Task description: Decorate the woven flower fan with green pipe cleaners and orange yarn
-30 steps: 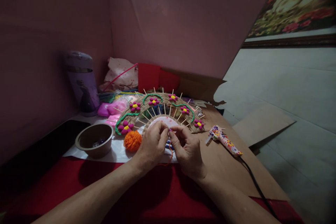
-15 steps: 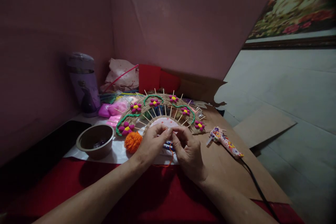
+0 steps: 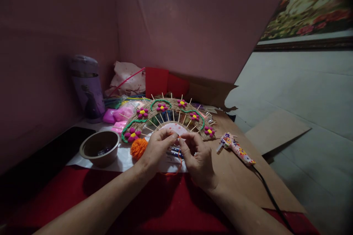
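My left hand (image 3: 160, 147) and my right hand (image 3: 197, 158) pinch a strand of orange yarn (image 3: 181, 155) between their fingertips, close together over the table. The strand hangs below the fingers and loops across the white sheet. Beside my left wrist rests the ball of orange yarn (image 3: 138, 148). Just behind the hands stands a half-round fan-shaped craft (image 3: 176, 104) of wound twine and thin sticks, with magenta and yellow flowers and green wavy vines. Dark blue pens (image 3: 175, 152) lie under the hands, partly hidden.
A brown bowl (image 3: 100, 148) stands at left, with a purple tumbler (image 3: 89, 91) behind it. Pink packets (image 3: 121, 114) lie by the craft. On the cardboard (image 3: 237, 176) at right is a flower-patterned glue gun (image 3: 237, 148) with a black cord. A red cloth (image 3: 132, 198) covers the front.
The fingertips of my two hands have drawn slightly apart, showing a bit of orange yarn between them. The other things stay where they were.
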A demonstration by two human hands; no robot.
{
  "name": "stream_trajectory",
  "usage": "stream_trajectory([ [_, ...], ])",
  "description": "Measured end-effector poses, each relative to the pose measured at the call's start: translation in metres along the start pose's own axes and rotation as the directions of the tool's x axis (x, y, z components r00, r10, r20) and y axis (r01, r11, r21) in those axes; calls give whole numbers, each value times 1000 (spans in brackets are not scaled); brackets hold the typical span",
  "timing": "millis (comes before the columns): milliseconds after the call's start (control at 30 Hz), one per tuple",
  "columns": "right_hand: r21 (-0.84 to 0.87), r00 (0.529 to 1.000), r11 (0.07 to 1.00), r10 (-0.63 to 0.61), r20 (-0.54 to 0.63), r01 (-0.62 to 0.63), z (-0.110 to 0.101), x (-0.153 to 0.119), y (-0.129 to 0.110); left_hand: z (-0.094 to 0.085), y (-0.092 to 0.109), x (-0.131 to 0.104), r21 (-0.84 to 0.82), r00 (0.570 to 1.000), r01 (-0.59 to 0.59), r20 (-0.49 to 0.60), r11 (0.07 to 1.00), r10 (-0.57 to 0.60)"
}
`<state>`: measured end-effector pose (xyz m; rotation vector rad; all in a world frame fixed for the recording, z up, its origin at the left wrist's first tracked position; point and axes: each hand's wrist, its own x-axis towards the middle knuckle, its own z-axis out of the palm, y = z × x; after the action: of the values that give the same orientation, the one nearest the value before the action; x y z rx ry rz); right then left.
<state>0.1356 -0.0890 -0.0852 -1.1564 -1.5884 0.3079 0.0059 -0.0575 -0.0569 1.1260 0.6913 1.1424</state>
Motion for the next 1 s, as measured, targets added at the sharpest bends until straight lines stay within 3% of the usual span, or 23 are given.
stream_trajectory([
  [667, -124, 999, 992, -32, -36, 27, -1, 1, -3, -4, -5, 4, -69, 998, 59, -27, 996, -61],
  [1000, -91, 1000, 996, -11, -21, 9, 0, 1, 4, -4, -5, 4, -92, 994, 104, -12, 990, -106],
])
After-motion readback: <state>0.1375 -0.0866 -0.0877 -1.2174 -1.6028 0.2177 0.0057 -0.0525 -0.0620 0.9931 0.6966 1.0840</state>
